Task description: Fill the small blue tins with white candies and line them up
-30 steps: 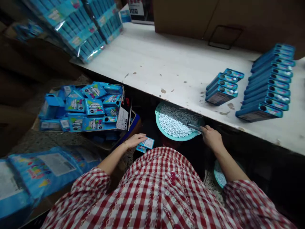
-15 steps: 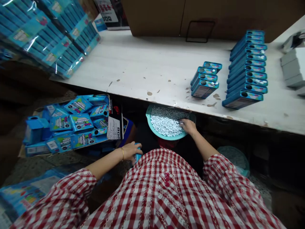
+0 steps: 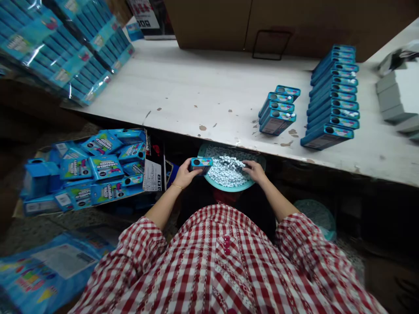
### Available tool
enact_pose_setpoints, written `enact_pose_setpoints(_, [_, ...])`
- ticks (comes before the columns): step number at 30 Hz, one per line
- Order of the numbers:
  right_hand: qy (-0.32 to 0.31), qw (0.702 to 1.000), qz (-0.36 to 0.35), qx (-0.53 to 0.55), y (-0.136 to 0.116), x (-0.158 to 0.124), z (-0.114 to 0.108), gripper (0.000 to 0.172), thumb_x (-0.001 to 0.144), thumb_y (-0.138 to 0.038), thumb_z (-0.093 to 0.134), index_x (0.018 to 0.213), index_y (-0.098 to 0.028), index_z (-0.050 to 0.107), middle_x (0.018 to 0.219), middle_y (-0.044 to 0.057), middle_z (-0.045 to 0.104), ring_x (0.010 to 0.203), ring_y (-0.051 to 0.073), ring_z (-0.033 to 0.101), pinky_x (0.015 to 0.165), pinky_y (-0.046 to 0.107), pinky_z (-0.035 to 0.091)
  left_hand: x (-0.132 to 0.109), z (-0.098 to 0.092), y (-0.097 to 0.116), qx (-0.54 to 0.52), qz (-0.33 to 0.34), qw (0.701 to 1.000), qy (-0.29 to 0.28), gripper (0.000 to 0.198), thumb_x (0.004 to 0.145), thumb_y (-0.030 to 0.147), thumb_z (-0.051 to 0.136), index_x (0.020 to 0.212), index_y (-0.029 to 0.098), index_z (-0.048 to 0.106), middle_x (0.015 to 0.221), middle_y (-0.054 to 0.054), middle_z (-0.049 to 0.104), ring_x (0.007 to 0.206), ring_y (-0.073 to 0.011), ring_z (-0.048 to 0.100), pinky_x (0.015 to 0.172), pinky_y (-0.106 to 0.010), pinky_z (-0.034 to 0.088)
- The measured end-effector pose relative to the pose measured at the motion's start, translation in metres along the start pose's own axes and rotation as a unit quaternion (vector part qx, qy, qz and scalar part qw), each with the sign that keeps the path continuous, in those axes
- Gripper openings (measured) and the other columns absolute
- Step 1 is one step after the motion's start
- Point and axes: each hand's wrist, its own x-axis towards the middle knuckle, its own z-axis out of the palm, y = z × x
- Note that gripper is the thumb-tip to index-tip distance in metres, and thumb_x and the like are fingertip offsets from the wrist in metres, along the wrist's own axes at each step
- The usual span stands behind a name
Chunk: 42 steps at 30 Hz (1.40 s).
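My left hand [image 3: 184, 173] grips a small blue candy box [image 3: 201, 162], its top with a dark round hole facing up, over the left rim of a turquoise basin [image 3: 225, 189]. Small white candies [image 3: 225, 178] fill the basin. My right hand [image 3: 255, 171] is closed at the basin's right side on what looks like a small scoop [image 3: 231, 162], heaped with candies that hide most of it. The scoop is a short way right of the box.
An open carton [image 3: 153, 170] of blue boxes stands at left. On the white table [image 3: 183, 91] are a short row [image 3: 278, 120] and a longer row [image 3: 330, 131] of upright blue boxes. Wrapped packs [image 3: 78, 56] sit at upper left, a second basin [image 3: 319, 216] lower right.
My left hand has brought the blue box up from beside my lap to the basin's left rim. My right hand has lifted the heaped scoop out of the candies.
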Motion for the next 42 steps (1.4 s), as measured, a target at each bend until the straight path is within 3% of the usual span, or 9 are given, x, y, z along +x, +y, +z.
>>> enact_pose_setpoints(5, [0.046, 0.988, -0.108, 0.099, -0.010, -0.012, -0.038, 0.029, 0.072, -0.025, 0.059, 0.099, -0.018, 0.066, 0.084, 0.004, 0.060, 0.079, 0.017, 0.057, 0.074, 0.029, 0.045, 0.023, 0.019, 0.006, 0.064, 0.054, 0.996, 0.017, 0.040, 0.067, 0.032, 0.068, 0.102, 0.017, 0.055, 0.094, -0.004, 0.061, 0.087, -0.0188, 0.057, 0.084, -0.034, 0.045])
enact_pose_setpoints(10, [0.036, 0.982, -0.166, 0.080, -0.035, -0.013, -0.070, 0.030, 0.074, -0.028, 0.058, 0.101, -0.017, 0.066, 0.085, 0.005, 0.060, 0.081, 0.018, 0.056, 0.075, 0.030, 0.044, 0.038, 0.035, 0.021, 0.173, 0.082, 0.981, 0.004, 0.039, 0.067, 0.030, 0.069, 0.102, 0.019, 0.056, 0.098, -0.005, 0.059, 0.093, -0.0215, 0.055, 0.086, -0.035, 0.043])
enact_pose_setpoints(16, [-0.045, 0.979, -0.158, -0.124, -0.080, -0.013, -0.099, 0.032, 0.078, -0.026, 0.055, 0.107, -0.019, 0.065, 0.098, 0.006, 0.063, 0.086, 0.018, 0.057, 0.076, 0.028, 0.041, 0.044, 0.059, 0.038, 0.224, 0.078, 0.971, -0.042, 0.040, 0.071, 0.032, 0.066, 0.108, 0.020, 0.055, 0.102, -0.006, 0.058, 0.098, -0.0234, 0.053, 0.088, -0.036, 0.042])
enact_pose_setpoints(21, [-0.078, 0.941, -0.126, -0.305, -0.121, -0.019, -0.118, 0.033, 0.082, -0.028, 0.050, 0.112, -0.023, 0.063, 0.107, 0.007, 0.063, 0.092, 0.021, 0.058, 0.071, 0.027, 0.039, 0.044, 0.066, 0.040, 0.231, 0.082, 0.968, -0.055, 0.040, 0.071, 0.029, 0.065, 0.109, 0.020, 0.054, 0.103, -0.007, 0.057, 0.099, -0.0243, 0.052, 0.089, -0.037, 0.041])
enact_pose_setpoints(29, [-0.098, 0.890, -0.140, -0.422, -0.170, -0.025, -0.124, 0.027, 0.082, -0.013, 0.041, 0.096, -0.015, 0.064, 0.096, 0.012, 0.062, 0.079, 0.019, 0.060, 0.063, 0.027, 0.035, 0.043, 0.069, 0.043, 0.221, 0.072, 0.971, -0.057, 0.040, 0.068, 0.025, 0.066, 0.106, 0.018, 0.056, 0.102, -0.008, 0.058, 0.098, -0.0248, 0.053, 0.089, -0.038, 0.041])
enact_pose_setpoints(32, [-0.073, 0.887, -0.153, -0.430, -0.154, -0.035, -0.133, 0.024, 0.083, -0.014, 0.042, 0.098, -0.016, 0.061, 0.097, 0.011, 0.061, 0.081, 0.020, 0.059, 0.063, 0.028, 0.034, 0.042, 0.061, 0.040, 0.172, 0.070, 0.982, -0.031, 0.040, 0.066, 0.027, 0.069, 0.103, 0.018, 0.057, 0.101, -0.007, 0.059, 0.097, -0.0233, 0.054, 0.089, -0.036, 0.042])
enact_pose_setpoints(36, [-0.070, 0.896, -0.107, -0.425, -0.088, -0.047, -0.125, 0.025, 0.086, -0.021, 0.042, 0.108, -0.015, 0.054, 0.104, 0.013, 0.060, 0.089, 0.021, 0.057, 0.070, 0.030, 0.033, 0.040, 0.046, 0.020, 0.033, 0.025, 0.999, -0.009, 0.043, 0.066, 0.033, 0.068, 0.102, 0.017, 0.053, 0.095, -0.004, 0.061, 0.090, -0.0198, 0.057, 0.087, -0.035, 0.044])
enact_pose_setpoints(39, [-0.089, 0.900, -0.060, -0.423, -0.043, -0.045, -0.083, 0.024, 0.087, -0.013, 0.036, 0.104, -0.012, 0.054, 0.098, 0.013, 0.062, 0.089, 0.021, 0.058, 0.074, 0.032, 0.033, 0.040, 0.046, -0.003, -0.088, -0.024, 0.995, -0.028, 0.044, 0.067, 0.038, 0.067, 0.102, 0.017, 0.050, 0.096, -0.005, 0.062, 0.090, -0.0186, 0.059, 0.087, -0.035, 0.046])
enact_pose_setpoints(42, [-0.081, 0.923, -0.061, -0.370, -0.027, -0.030, -0.028, 0.025, 0.087, -0.011, 0.035, 0.105, -0.012, 0.053, 0.096, 0.013, 0.064, 0.088, 0.020, 0.059, 0.074, 0.030, 0.035, 0.042, 0.062, -0.018, -0.150, -0.068, 0.986, -0.039, 0.046, 0.067, 0.041, 0.067, 0.102, 0.017, 0.048, 0.098, -0.006, 0.063, 0.091, -0.0183, 0.061, 0.087, -0.036, 0.047])
